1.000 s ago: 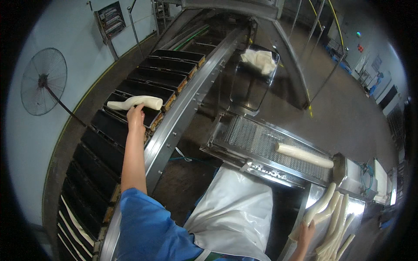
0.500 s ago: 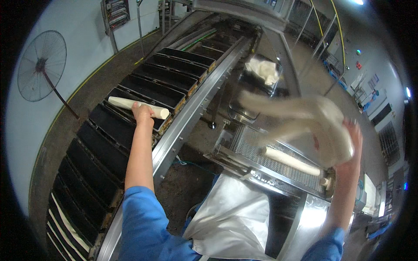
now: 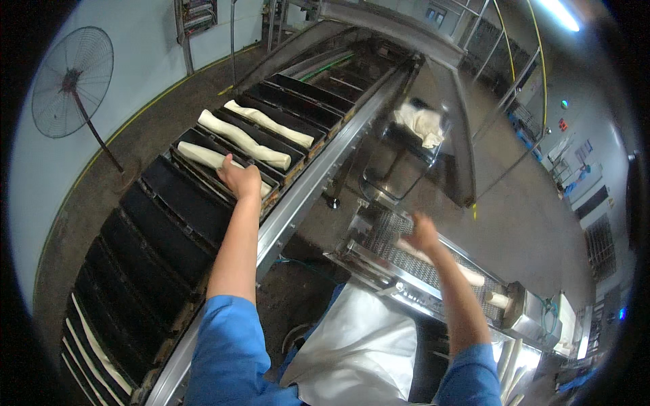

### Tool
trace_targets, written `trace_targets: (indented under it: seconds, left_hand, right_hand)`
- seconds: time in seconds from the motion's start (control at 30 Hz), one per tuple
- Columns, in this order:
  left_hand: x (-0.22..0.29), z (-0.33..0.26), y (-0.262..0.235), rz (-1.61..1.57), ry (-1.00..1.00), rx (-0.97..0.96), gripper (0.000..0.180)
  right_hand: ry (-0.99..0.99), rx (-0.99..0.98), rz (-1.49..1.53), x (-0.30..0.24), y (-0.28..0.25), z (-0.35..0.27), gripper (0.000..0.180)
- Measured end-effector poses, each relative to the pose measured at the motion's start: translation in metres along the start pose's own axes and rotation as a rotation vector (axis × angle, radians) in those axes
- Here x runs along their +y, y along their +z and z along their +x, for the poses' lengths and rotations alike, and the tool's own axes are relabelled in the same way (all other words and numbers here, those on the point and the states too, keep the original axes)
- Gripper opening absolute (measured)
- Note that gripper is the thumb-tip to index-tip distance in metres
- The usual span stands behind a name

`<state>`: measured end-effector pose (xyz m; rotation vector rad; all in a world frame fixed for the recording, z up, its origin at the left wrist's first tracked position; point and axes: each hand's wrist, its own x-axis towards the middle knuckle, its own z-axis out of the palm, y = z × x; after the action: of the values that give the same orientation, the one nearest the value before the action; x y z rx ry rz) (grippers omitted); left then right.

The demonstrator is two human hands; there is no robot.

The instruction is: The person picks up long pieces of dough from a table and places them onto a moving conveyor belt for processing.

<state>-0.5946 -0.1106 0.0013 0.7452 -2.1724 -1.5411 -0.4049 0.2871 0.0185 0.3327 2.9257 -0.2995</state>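
Observation:
My left hand [image 3: 242, 180] curls over a pale dough roll [image 3: 201, 154] that lies lengthwise in a black baking tin, its fingers closed round the near part. In the two tins beyond it lie a wavy dough roll [image 3: 244, 140] and another dough roll [image 3: 269, 124]. Over the metal mesh conveyor on the right is my right hand [image 3: 424, 235], slightly blurred, its fingers apart. Just under those fingers is the far end of a dough roll [image 3: 468, 275] on the mesh belt [image 3: 382, 233]. My forearm hides part of that roll.
Black tins [image 3: 154, 223] run in a row along a steel rail [image 3: 318, 159]. Several thin dough strips [image 3: 95, 338] show in the tins at lower left. A steel tub holds crumpled dough [image 3: 420, 124]. A steel box [image 3: 535, 314] spans the belt; a fan [image 3: 70, 81] stands left.
My right hand has let go of the blurred, swinging dough and come down to the mesh belt. Two dough rolls now lie in tins beyond my left hand, whose roll has sunk into its tin.

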Motion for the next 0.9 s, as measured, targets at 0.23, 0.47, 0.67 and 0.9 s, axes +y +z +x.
trace_targets:
  seconds: [0.23,0.47,0.67,0.9]
  left_hand:
    - [-0.006,-0.006,-0.006,0.214,0.206,0.083,0.057]
    - [-0.007,-0.012,0.0,0.175,0.24,0.027,0.05]
    - [-0.006,-0.01,-0.008,0.181,0.204,0.022,0.047]
    - [-0.004,-0.01,-0.01,0.215,0.211,0.008,0.045]
  right_hand:
    - [0.072,0.04,-0.297,0.008,0.061,-0.02,0.038]
    - [0.187,0.497,0.67,0.002,-0.111,0.023,0.027]
    - [-0.522,0.422,1.567,-0.093,-0.234,0.02,0.077]
    - [-0.248,0.144,1.08,-0.055,-0.164,0.025,0.086]
